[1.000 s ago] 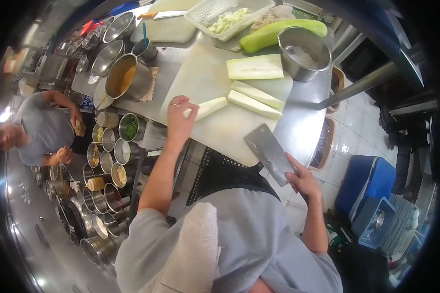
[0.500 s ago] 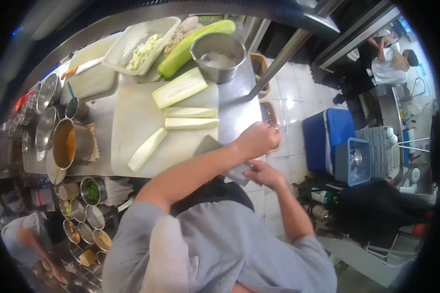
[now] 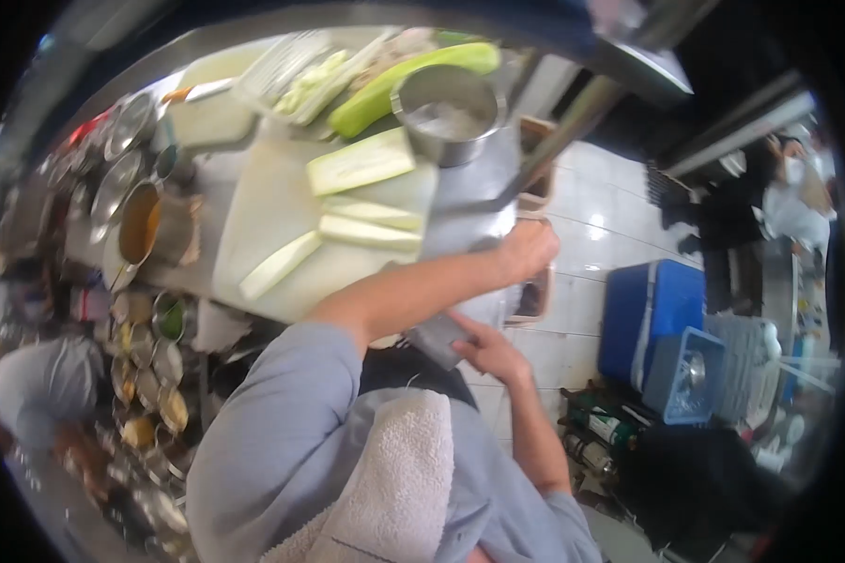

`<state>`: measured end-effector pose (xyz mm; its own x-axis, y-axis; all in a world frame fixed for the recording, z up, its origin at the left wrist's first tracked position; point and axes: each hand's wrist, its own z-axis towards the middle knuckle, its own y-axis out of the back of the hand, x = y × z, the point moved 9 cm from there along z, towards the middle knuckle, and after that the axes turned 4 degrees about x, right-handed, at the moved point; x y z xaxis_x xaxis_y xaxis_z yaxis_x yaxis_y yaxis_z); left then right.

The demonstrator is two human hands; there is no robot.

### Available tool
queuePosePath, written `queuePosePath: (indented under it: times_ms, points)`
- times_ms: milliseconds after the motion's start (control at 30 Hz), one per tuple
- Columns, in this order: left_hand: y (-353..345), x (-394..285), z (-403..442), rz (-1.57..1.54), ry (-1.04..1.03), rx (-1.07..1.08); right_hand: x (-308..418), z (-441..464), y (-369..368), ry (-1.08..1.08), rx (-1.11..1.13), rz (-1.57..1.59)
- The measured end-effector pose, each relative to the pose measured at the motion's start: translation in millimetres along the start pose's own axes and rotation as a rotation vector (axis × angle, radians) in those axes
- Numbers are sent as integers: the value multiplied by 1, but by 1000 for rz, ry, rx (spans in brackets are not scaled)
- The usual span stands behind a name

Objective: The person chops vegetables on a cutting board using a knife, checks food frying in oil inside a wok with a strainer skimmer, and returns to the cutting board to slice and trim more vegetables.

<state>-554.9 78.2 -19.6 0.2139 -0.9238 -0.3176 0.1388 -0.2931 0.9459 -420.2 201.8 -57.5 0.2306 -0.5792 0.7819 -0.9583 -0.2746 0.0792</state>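
My left hand point(image 3: 531, 250) is closed at the end of my outstretched arm, above a bin point(image 3: 535, 305) beside the table's right edge. What its fingers hold, if anything, is hidden. Lower down, my right hand point(image 3: 494, 351) grips a cleaver point(image 3: 436, 342) whose broad grey blade points left, near the table's front edge. On the white cutting board point(image 3: 263, 211) lie a wide pale-green gourd slab point(image 3: 361, 167) and several long gourd strips point(image 3: 280, 265). Behind the board rests a whole long green gourd point(image 3: 413, 83), with a metal pot point(image 3: 448, 113) next to it.
A white basket point(image 3: 253, 89) of cut pieces stands at the back, near a knife on another board point(image 3: 202, 122). Bowls and a pot of orange liquid point(image 3: 141, 225) line the left. A metal post point(image 3: 563, 131) rises at right, beyond it a blue cooler point(image 3: 643, 310). Other people work at both sides.
My left hand has moved slightly right and up over the bin. The right hand and cleaver have shifted a little left and down. The whole view has tilted; the gourd pieces stay on the board.
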Motion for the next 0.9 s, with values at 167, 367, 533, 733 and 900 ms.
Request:
queuePosePath:
  times_ms: [167,367,533,733,900]
  points:
    - [93,78,-202,-156,333,-164,-7,5,3,-50,17,77]
    - [123,194,-421,46,890,-108,8,-3,4,-79,13,131]
    - [102,201,-412,-89,739,46,19,-23,-5,-148,-99,153]
    - [110,161,-298,-25,288,8,1,-45,-35,-160,-264,212]
    - [98,159,-237,221,61,-51,1,-68,-64,-135,-406,262]
